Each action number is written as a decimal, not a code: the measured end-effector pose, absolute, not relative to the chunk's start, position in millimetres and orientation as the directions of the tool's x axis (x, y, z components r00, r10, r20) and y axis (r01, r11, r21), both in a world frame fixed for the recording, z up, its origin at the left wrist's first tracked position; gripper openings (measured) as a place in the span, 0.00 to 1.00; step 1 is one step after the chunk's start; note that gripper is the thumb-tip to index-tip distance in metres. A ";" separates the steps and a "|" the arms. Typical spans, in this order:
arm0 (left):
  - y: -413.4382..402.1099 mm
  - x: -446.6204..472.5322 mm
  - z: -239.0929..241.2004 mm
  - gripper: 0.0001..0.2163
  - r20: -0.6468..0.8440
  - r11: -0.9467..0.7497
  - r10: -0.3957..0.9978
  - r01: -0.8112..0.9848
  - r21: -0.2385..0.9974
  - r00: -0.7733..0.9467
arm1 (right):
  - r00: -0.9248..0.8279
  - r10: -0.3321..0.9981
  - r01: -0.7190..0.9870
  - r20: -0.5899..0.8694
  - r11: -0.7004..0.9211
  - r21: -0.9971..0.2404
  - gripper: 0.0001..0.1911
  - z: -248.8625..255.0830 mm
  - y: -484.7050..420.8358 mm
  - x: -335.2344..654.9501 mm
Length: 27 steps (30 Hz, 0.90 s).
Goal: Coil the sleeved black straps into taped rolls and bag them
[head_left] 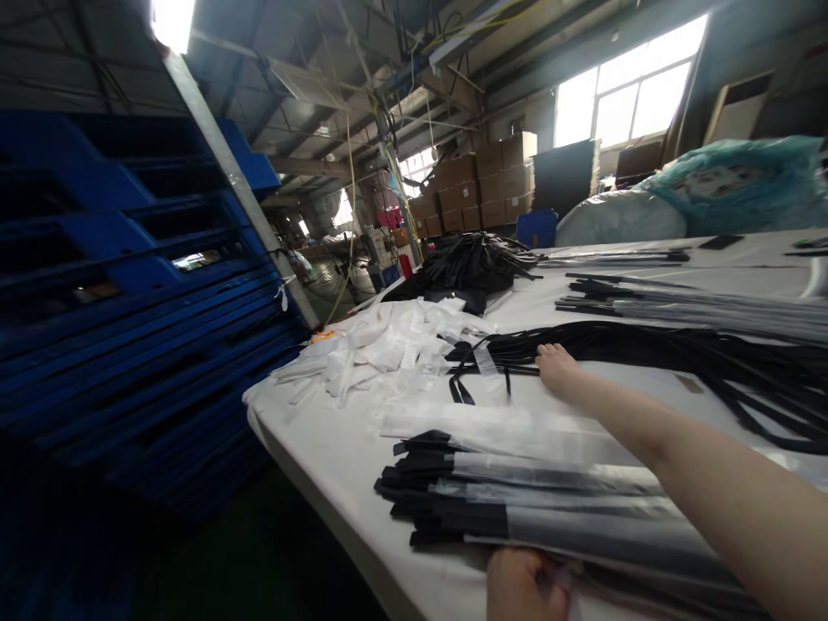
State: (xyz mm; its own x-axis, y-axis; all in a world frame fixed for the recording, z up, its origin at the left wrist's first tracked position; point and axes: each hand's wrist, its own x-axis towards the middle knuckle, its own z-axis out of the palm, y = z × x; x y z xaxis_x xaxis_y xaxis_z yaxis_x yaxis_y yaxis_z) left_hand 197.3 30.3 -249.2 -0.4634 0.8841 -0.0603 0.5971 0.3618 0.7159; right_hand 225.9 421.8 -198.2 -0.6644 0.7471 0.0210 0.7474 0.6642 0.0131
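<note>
My right hand (555,366) reaches far across the white table (336,448), its fingers curled down onto a long bundle of loose black straps (647,345). A clear plastic sleeve (484,358) lies right beside that hand. My left hand (521,586) sits at the table's near edge, closed on the near end of a stack of black straps packed in clear sleeves (517,500). Only part of the left hand shows at the bottom of the frame.
A heap of white fabric pieces (381,345) lies at the table's left corner, and a pile of black straps (472,263) lies farther back. More sleeved straps (679,306) lie at the right. Blue pallets (129,302) stand stacked left of the table. Cardboard boxes (485,185) and bagged bundles (730,185) stand behind.
</note>
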 end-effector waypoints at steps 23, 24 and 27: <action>-5.6 180.8 -210.9 0.11 0.144 0.007 0.979 0.735 0.678 -0.142 | -0.622 0.781 0.780 -0.051 0.612 -0.131 0.13 -39.4 91.1 423.4; -19.2 181.3 -204.4 0.10 0.188 -0.066 0.979 0.744 0.665 -0.081 | -0.632 0.774 0.770 -0.037 0.621 -0.148 0.13 -39.4 82.4 426.9; -61.7 195.9 -179.7 0.06 0.348 -0.262 0.936 0.761 0.594 0.052 | -0.650 0.760 0.747 0.002 0.638 -0.187 0.10 -49.0 56.1 432.8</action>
State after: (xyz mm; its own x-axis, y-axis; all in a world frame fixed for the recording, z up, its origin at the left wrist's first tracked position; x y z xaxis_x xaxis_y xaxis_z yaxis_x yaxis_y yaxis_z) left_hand 195.9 -61.7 -179.7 0.0516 0.9362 0.3476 0.7607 -0.2624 0.5937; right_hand 432.8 56.1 -49.0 -0.6496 0.7603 0.0022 0.7466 0.6385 -0.1869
